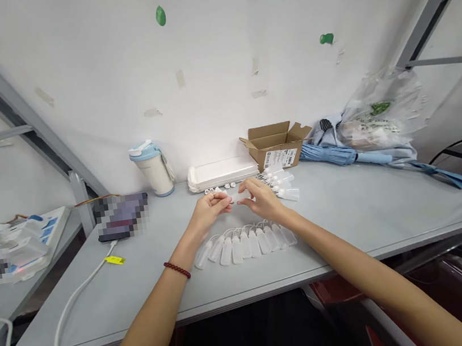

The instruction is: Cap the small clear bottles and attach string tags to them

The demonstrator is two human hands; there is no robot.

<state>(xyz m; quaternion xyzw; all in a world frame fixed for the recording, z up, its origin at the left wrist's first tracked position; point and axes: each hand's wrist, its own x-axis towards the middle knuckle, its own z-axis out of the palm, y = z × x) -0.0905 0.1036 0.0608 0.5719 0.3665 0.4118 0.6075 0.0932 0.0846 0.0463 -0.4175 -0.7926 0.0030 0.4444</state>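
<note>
Above the middle of the table, my left hand [212, 209] is closed in a pinch on the left end of a small translucent plastic piece [239, 196]. My right hand [264, 198] has its thumb and fingers closed about the right end of the same piece. Below the hands, a fanned row of similar flat translucent pieces [245, 246] with thin white cords lies on the table. Just right of my right hand, another bunch of translucent pieces [288, 193] is piled. Several tiny white parts [229, 185] lie behind the fingers.
On the grey table [368, 199] stand a white stack of trays [222, 169], an open cardboard box [276, 146] and a cup [153, 169]. A folded blue umbrella [331, 154] and a plastic bag [382, 117] lie right. A phone [123, 217] with a white cable [74, 298] lies left.
</note>
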